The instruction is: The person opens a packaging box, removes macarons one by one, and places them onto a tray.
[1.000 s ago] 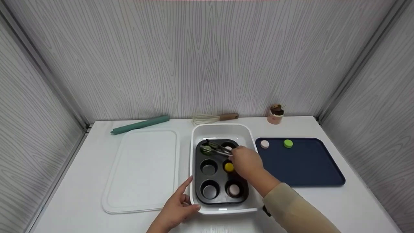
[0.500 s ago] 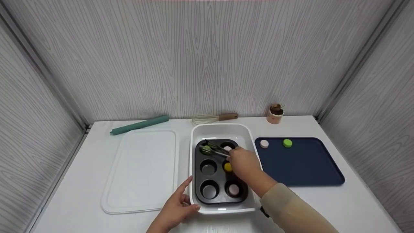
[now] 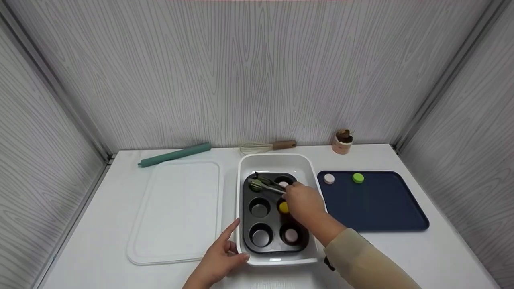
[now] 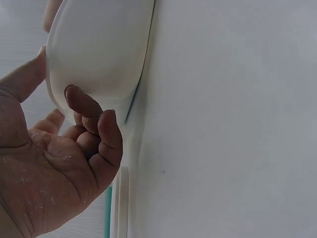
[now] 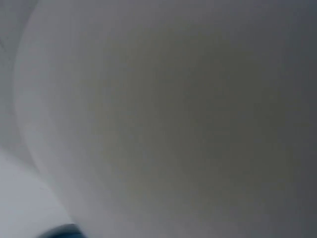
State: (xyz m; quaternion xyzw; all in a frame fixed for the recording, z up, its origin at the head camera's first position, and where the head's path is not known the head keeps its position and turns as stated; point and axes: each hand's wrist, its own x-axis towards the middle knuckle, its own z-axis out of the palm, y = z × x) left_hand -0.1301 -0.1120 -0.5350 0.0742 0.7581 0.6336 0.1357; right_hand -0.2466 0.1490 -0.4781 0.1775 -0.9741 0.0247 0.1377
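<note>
My right hand holds metal tongs over the back of a dark muffin tin. The tong tips reach into the back-left cup, around a green macaron; whether they squeeze it I cannot tell. A yellow macaron and pale pink macarons sit in the right-hand cups. The tin lies inside a white rectangular container. My left hand touches that container's near-left corner, thumb on the rim and index finger straight along the left side. In the left wrist view its other fingers are loosely bent.
A navy tray on the right bears a pale macaron and a green one. To the left lies a flat white lid or board. Behind are a teal rolling pin, a whisk and a small pot.
The tong tips have closed slightly around the green macaron in the back-left cup. Both hands stay in nearly the same place.
</note>
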